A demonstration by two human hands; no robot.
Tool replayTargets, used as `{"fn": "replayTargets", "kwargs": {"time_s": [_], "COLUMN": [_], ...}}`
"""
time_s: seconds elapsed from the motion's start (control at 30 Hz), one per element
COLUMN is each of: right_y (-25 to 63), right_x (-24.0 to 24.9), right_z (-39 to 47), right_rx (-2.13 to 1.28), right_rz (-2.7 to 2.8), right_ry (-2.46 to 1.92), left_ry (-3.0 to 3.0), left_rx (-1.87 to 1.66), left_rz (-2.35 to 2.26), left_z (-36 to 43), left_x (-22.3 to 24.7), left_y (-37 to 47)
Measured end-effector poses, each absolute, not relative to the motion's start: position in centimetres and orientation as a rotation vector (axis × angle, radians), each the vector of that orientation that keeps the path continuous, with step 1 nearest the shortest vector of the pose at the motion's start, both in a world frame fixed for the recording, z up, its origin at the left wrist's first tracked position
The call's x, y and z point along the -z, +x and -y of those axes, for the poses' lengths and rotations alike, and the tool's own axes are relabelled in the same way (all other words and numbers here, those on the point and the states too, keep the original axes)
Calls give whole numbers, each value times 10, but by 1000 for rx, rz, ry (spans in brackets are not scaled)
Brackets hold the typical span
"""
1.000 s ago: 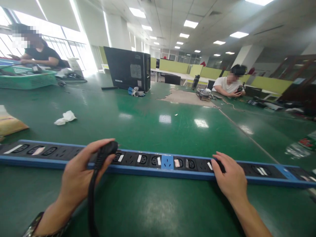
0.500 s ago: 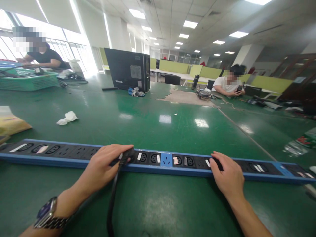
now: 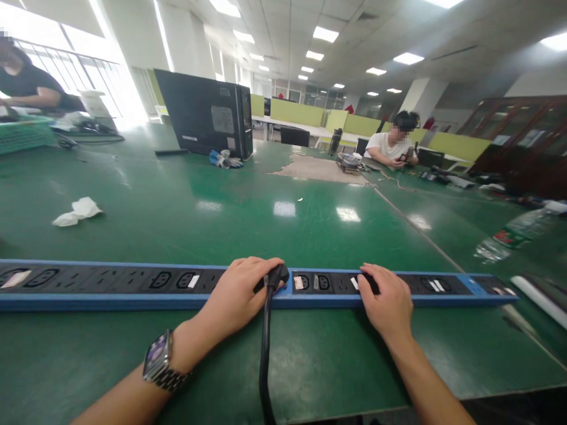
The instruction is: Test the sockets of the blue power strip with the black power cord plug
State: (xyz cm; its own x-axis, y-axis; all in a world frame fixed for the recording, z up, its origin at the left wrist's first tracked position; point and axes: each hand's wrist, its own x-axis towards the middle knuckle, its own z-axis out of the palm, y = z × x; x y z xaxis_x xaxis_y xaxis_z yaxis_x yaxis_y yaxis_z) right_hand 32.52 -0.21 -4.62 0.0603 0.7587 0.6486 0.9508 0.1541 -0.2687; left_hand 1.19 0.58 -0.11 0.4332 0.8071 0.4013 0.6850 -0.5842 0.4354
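A long blue and black power strip (image 3: 106, 280) lies across the green table, its sockets facing up. My left hand (image 3: 243, 289), with a watch on the wrist, is closed on a black plug (image 3: 275, 276) over the strip, by the blue socket right of the middle. From the plug a thick black cable (image 3: 264, 354) runs down toward the near edge. Farther right, my right hand (image 3: 387, 295) rests on the strip, fingers over its far side and thumb on the near side. Whether the plug sits in a socket is hidden.
A black computer case (image 3: 208, 115) stands at the back with gloves (image 3: 225, 159) beside it. Crumpled tissue (image 3: 78, 211) lies at left, a plastic bottle (image 3: 514, 233) at right. Two people sit across the table, one at left, one at right. A green basket (image 3: 26, 133) is far left.
My left hand has moved right along the strip with the plug, from left of the white-labelled sockets to the blue socket. My right hand stays on the strip. The view has shifted right.
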Motion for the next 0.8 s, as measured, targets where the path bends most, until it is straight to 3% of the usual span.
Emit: {"fn": "replayTargets", "kwargs": {"time_s": [0.5, 0.8], "right_y": [324, 323], "right_x": [46, 46], "right_z": [4, 5], "right_rx": [331, 309], "right_rz": [1740, 1722], "right_ry": [-1668, -1678], "left_ry": [2766, 2385], "left_rx": [-546, -813], "left_rz": [-1288, -1412], "left_z": [1, -9], "left_x": [-21, -2], "left_y": [23, 8]}}
